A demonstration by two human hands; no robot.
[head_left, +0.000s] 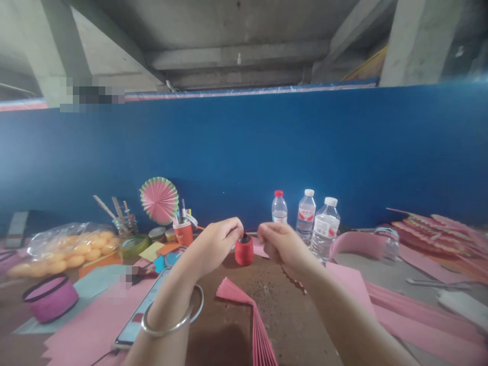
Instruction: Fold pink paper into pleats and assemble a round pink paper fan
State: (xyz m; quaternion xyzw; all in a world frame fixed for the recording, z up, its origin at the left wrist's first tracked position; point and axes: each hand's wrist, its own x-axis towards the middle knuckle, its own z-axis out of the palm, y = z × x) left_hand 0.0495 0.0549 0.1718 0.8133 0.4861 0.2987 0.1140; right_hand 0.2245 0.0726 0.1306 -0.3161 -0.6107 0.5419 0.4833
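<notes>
Head view shows a red container on the bench between the left hand and right hand, probably central for easy reach, each grip curled inward, whether pinching anything I cannot tell, with pleated pink paper lying nearer

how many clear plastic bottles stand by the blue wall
3: a red-capped bottle on the left, a white-capped bottle in the middle, another white-capped bottle on the right.

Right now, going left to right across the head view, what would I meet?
Purple band, round pleated fan, orange cup, left hand, red container, right hand, nearest white-capped bottle, frilly pink paper pile.
</notes>
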